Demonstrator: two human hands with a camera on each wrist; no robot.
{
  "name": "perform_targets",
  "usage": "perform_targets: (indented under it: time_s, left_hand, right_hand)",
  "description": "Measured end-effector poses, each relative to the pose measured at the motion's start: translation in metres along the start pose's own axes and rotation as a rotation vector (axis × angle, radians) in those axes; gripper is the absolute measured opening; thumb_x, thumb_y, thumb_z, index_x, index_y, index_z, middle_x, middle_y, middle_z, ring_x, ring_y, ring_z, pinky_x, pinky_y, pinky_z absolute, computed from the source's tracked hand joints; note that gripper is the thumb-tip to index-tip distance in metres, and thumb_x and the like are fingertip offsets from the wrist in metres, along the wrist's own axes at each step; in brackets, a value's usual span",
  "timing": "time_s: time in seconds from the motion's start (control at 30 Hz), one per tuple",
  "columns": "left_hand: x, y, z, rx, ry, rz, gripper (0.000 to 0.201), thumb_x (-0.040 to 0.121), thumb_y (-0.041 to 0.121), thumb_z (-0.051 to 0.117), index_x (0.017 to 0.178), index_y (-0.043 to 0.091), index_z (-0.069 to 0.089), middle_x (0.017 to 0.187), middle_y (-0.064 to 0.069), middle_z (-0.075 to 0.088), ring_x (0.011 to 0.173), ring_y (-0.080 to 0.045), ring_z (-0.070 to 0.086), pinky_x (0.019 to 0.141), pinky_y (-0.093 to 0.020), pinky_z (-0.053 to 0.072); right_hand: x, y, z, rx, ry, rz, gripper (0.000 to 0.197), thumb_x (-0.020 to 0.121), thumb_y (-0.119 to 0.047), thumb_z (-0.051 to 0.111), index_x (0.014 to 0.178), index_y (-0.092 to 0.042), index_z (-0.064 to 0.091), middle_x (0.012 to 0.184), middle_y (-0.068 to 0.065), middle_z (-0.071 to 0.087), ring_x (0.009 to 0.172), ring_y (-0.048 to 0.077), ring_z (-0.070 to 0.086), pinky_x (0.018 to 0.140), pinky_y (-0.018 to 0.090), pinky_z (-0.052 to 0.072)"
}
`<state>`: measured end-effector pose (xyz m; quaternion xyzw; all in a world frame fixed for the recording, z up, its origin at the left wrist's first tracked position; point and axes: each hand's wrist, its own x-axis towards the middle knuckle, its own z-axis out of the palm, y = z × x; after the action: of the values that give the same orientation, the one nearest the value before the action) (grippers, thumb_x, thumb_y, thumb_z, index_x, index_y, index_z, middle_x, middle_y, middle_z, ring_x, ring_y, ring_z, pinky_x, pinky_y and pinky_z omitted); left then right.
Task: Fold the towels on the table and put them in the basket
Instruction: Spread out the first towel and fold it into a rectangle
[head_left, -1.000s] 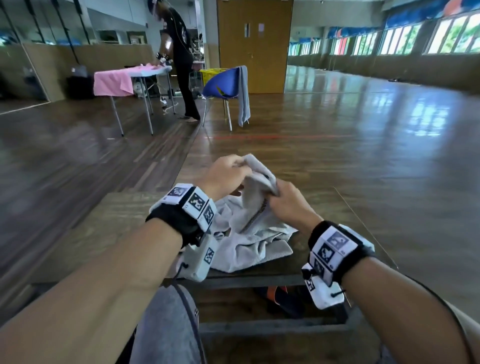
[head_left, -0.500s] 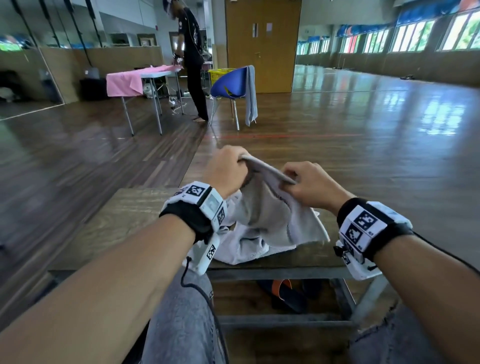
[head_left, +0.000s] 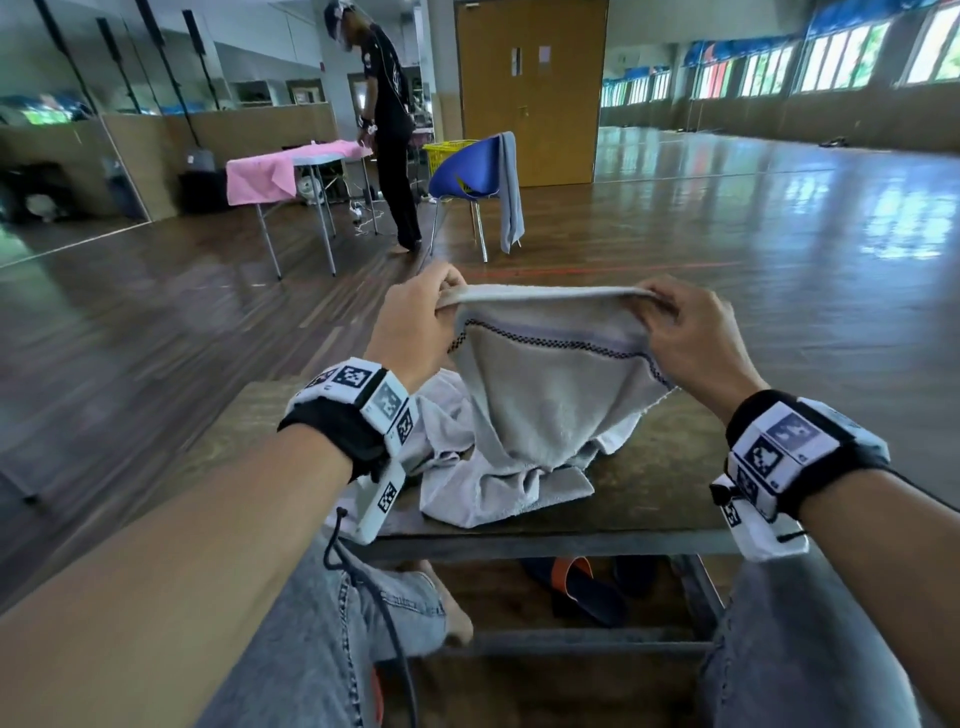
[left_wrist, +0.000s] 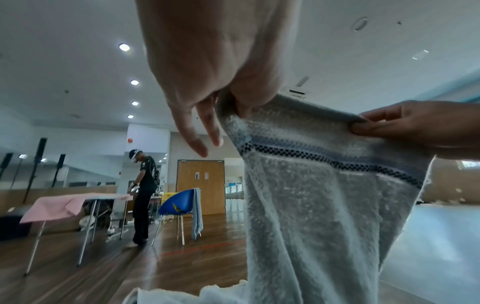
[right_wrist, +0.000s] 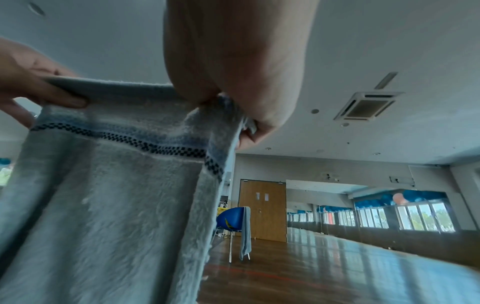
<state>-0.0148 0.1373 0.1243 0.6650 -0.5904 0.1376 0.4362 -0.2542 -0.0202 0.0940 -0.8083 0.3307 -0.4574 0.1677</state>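
Here the pale grey towel (head_left: 545, 395), with a dark checkered stripe near its top hem, hangs stretched above the bench (head_left: 670, 467); left hand (head_left: 415, 327) and right hand (head_left: 691, 338) each pinch an upper corner, its lower part bunched near the bench's front edge.

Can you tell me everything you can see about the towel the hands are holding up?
The towel is pale grey and fluffy, like terry cloth, with a bluish band and a dark checkered stripe near its top edge. The left hand and the right hand each pinch that edge and stretch it out level in the air. The rest hangs down, and its crumpled lower part lies on the wooden table. It is not folded yet.
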Motion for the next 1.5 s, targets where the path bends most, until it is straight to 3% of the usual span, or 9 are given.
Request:
perform_targets:
  time_s: [0.2,0.43,0.67,0.87,0.93,1.13,1.23,1.37,1.5]
  left_hand:
    - [-0.017,-0.028,0.014,0.038,-0.465,-0.208,0.022,0.091,-0.003,0.054,0.101,0.007,0.070,0.095,-0.005,0.069,0.085,-0.020,0.062,0.067,-0.019,0.047]
    - [-0.063,-0.073,0.058,-0.013,-1.144,-0.378,0.034,0.085,0.030,0.078,0.058,0.020,0.060,0.053,0.010,0.054,0.047,-0.002,0.044,0.050,-0.018,0.035]
    - [-0.072,-0.084,0.113,-0.044,-0.991,-0.391,0.036,0.088,0.031,0.073,0.059,0.014,0.061,0.051,0.006,0.048,0.047,-0.005,0.041,0.052,-0.023,0.034]
    - [-0.069,-0.076,0.150,-0.013,-0.939,-0.333,0.041,0.088,0.031,0.071,0.067,-0.003,0.063,0.076,-0.024,0.064,0.066,-0.029,0.055,0.070,-0.044,0.048]
    - [-0.067,-0.073,0.157,0.026,-0.910,-0.310,0.039,0.088,0.030,0.070,0.064,0.000,0.061,0.065,-0.017,0.061,0.061,-0.022,0.052,0.061,-0.040,0.044]
    - [-0.038,-0.061,0.156,-0.096,-0.623,-0.336,0.040,0.088,0.014,0.066,0.053,0.001,0.050,0.055,-0.016,0.049,0.054,-0.021,0.043,0.059,-0.042,0.035]
    - [-0.012,-0.058,0.153,-0.278,-0.375,-0.370,0.034,0.089,0.016,0.066,0.060,0.001,0.058,0.061,-0.012,0.056,0.059,-0.022,0.048,0.061,-0.039,0.039]
    - [0.005,-0.046,0.155,-0.430,-0.363,-0.396,0.037,0.090,0.025,0.068,0.071,-0.007,0.066,0.067,-0.003,0.049,0.063,-0.013,0.041,0.057,-0.030,0.035]
    - [-0.001,-0.034,0.164,-0.466,-0.438,-0.305,0.018,0.088,0.018,0.071,0.086,0.001,0.077,0.087,-0.015,0.076,0.080,-0.025,0.071,0.078,-0.043,0.055]
  right_hand:
    - [-0.007,0.020,0.000,-0.212,-0.577,0.171,0.022,0.086,-0.004,0.052,0.072,-0.017,0.063,0.073,0.002,0.062,0.073,0.023,0.056,0.064,0.032,0.040]
    - [-0.044,0.065,0.022,-0.555,-1.129,0.260,0.037,0.088,-0.011,0.068,0.054,-0.022,0.057,0.057,-0.011,0.053,0.053,0.006,0.044,0.053,0.023,0.036]
    - [-0.058,0.098,0.063,-0.200,-0.825,0.281,0.038,0.085,0.002,0.060,0.068,-0.030,0.070,0.071,-0.007,0.069,0.064,0.002,0.054,0.061,0.017,0.040]
    - [-0.065,0.097,0.108,0.018,-0.632,0.288,0.015,0.088,-0.013,0.076,0.087,-0.027,0.080,0.103,-0.004,0.063,0.098,0.013,0.060,0.081,0.009,0.043]
    - [-0.065,0.098,0.119,-0.020,-0.581,0.326,0.012,0.090,-0.017,0.073,0.093,-0.025,0.082,0.109,-0.001,0.057,0.099,0.016,0.056,0.087,0.025,0.048]
    - [-0.071,0.104,0.123,-0.082,-0.379,0.383,0.026,0.087,-0.021,0.057,0.062,-0.023,0.062,0.061,0.000,0.060,0.067,0.025,0.055,0.055,0.032,0.044]
    - [-0.065,0.107,0.115,0.187,-0.272,0.335,0.019,0.092,-0.013,0.066,0.080,-0.026,0.074,0.077,-0.006,0.069,0.073,0.009,0.062,0.067,0.022,0.047]
    - [-0.051,0.112,0.109,0.468,-0.520,0.318,0.019,0.088,-0.013,0.074,0.094,-0.031,0.078,0.132,-0.022,0.057,0.119,0.001,0.059,0.092,0.026,0.053]
    - [-0.041,0.113,0.110,0.405,-0.666,0.283,0.023,0.089,-0.010,0.074,0.094,-0.031,0.080,0.105,-0.013,0.077,0.100,0.003,0.070,0.088,0.026,0.056]
